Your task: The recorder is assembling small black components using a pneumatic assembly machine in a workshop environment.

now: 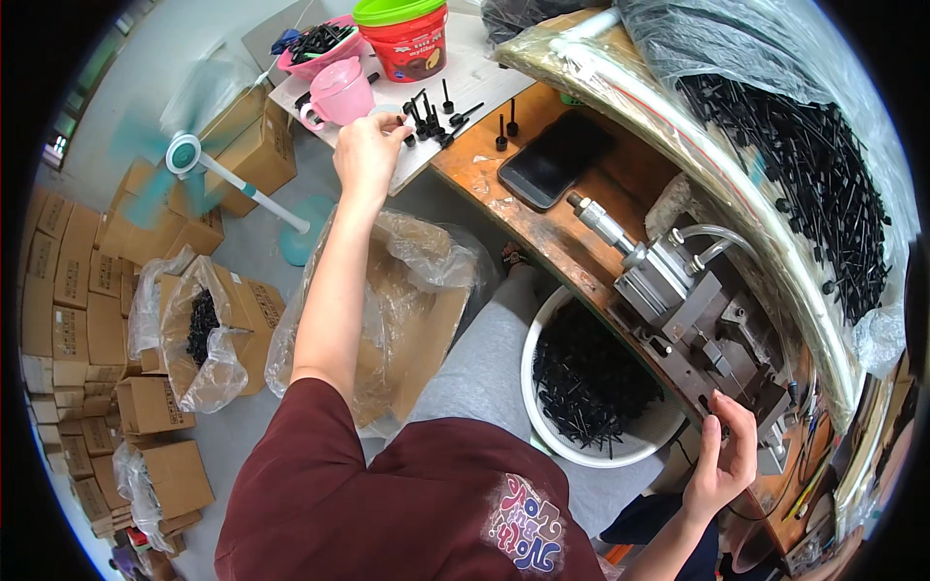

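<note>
My left hand (370, 150) reaches to the white table at the back. Its fingers are pinched beside a cluster of small black stemmed plastic parts (426, 124); a dark piece shows at the fingertips, but whether it is held cannot be made out. Over the near end of a metal clamping fixture (712, 334) with a pneumatic cylinder (654, 281), my right hand (727, 455) has thumb and forefinger closed together. A small dark bit appears at those fingertips, too small to name. Between my legs and the bench sits a white basket (530, 387) full of similar black parts.
A black phone (557, 160) lies on the wooden bench. Behind are a pink cup (341, 92), a red bucket (412, 48) and a pink basin (320, 48). A plastic-wrapped rim (659, 97) bounds heaped black parts at right. Cartons and a fan (184, 153) stand left.
</note>
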{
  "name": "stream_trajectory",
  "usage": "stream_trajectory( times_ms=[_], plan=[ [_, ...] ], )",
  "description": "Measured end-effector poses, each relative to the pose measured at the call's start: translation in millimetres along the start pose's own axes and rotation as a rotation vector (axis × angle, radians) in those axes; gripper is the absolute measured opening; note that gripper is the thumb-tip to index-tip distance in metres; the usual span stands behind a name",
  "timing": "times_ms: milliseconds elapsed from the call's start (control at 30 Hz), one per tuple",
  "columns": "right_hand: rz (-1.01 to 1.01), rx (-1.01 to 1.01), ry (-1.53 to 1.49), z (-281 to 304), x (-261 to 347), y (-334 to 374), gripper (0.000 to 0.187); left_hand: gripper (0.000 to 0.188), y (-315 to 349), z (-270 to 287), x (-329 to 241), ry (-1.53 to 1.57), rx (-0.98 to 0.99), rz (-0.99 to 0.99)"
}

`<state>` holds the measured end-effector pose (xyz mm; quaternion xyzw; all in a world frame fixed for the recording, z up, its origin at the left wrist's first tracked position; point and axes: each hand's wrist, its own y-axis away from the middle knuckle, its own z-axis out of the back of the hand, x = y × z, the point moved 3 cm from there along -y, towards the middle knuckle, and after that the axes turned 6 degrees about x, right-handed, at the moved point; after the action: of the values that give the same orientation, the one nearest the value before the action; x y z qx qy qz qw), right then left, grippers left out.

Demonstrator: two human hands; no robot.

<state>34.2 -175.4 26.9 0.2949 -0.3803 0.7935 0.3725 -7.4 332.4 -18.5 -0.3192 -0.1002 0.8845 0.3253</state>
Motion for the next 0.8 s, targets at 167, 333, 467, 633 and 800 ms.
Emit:
stream_trajectory(
  times_ms=[167,333,467,633,800],
  plan=[
    [-0.022,0.005,-0.024,3.0,3.0,3.3,0.021,0.033,-4.4,3.6,3.3,0.022,-0.016,0.029],
    [-0.025,-0.141,0.015,24.9,-0.7,-10.6,0.023,0.032,8.4,33.6,-31.2,0.340,-0.350,-0.304],
    [0.111,-0.250,0.272,33.6,-1.8,-77.6,0.019,0.029,44.7,54.1,-103.1,0.642,-0.273,-0.509],
    [0.229,-0.123,0.486,40.1,-19.5,-164.1,0.019,0.034,96.7,51.5,-199.5,0.760,-0.118,-0.876],
    [0.300,-0.051,0.479,39.8,-48.2,-202.5,0.025,0.027,125.5,26.1,-262.6,0.924,0.123,-1.042]
  ],
)
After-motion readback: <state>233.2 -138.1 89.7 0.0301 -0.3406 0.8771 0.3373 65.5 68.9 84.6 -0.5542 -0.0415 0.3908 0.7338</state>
